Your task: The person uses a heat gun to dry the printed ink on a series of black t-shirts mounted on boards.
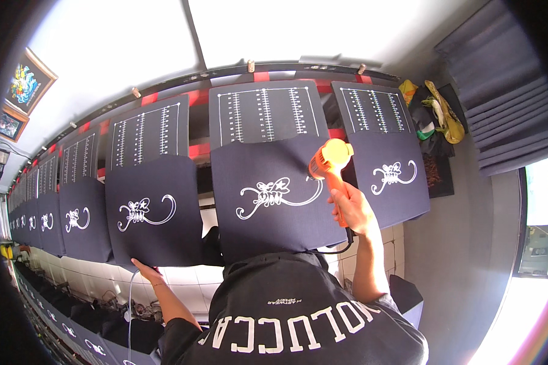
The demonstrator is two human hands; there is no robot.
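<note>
Orange blower point(331, 159) in the right hand point(353, 210), left hand point(146, 271) at a cloth's lower edge

The right hand wraps its fingers around the blower's handle. The blower's head sits just beyond that hand, over the right part of the middle dark cloth point(274, 228), near the curled end of its white print point(271, 196). Whether it touches the cloth cannot be told. A black cord point(349, 244) leaves the handle below the right hand and bends left along the cloth's lower edge.

The left hand, well apart from the right, has its fingertips at the lower edge of the left dark cloth point(149, 240), near the corner; whether they pinch the fabric cannot be told. A pale cord point(130, 304) hangs just beside that hand.

Beyond the hands, a ruled board point(263, 115) stands out past the middle cloth's far edge. Between the hands, a narrow gap parts the left and middle cloths, with floor tiles point(208, 219) showing through it. To the right of the right hand lies the right dark cloth point(396, 173); past its outer edge, a strip of room runs to the grey wall point(463, 243). More tiles show below the left hand.
</note>
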